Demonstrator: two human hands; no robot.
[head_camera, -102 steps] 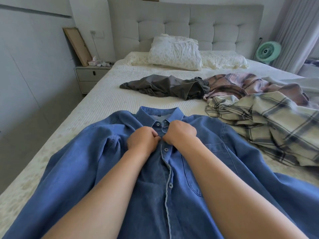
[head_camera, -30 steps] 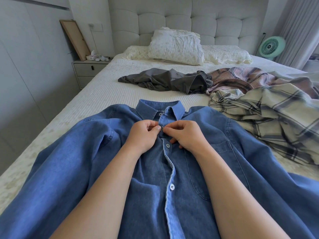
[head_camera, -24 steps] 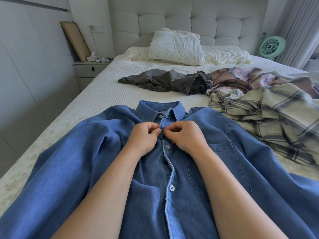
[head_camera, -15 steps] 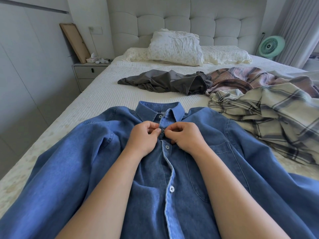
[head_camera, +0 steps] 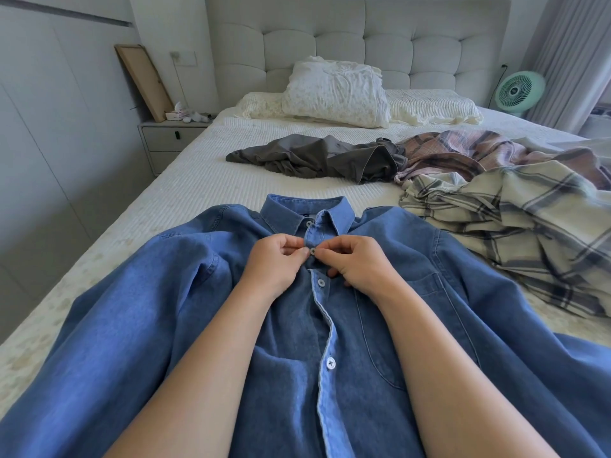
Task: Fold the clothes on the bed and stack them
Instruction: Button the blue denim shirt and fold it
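A bedroom fills the frame, with a white wardrobe wall (head_camera: 49,133) down the left side and a pale tufted headboard (head_camera: 357,44) across the top centre. The bed (head_camera: 205,180), under a ribbed cream cover, runs from the headboard down to the bottom edge. Spread front-up across the lower half of the frame lies a blue denim shirt (head_camera: 165,325), collar toward the headboard, sleeves out to lower left and lower right, its placket running down the middle. At the right edge, just beside the shirt's shoulder, sits a crumpled cream plaid shirt (head_camera: 515,233), and above it, touching it, a pink plaid garment (head_camera: 463,153). A dark grey garment (head_camera: 317,157) lies rumpled at centre, above the denim collar and apart from it. Two pillows rest against the headboard: a floral one (head_camera: 334,90) leaning on a flatter textured one (head_camera: 433,105). A nightstand (head_camera: 168,140) stands at upper left with a wooden frame (head_camera: 143,81) propped on it, and a small teal fan (head_camera: 515,92) is at upper right beside grey curtains (head_camera: 568,57). Both bare forearms reach up from the bottom edge. The left hand (head_camera: 277,262) and right hand (head_camera: 357,262) meet just below the collar, fingers curled, each pinching the placket on either side of a small button (head_camera: 312,250).
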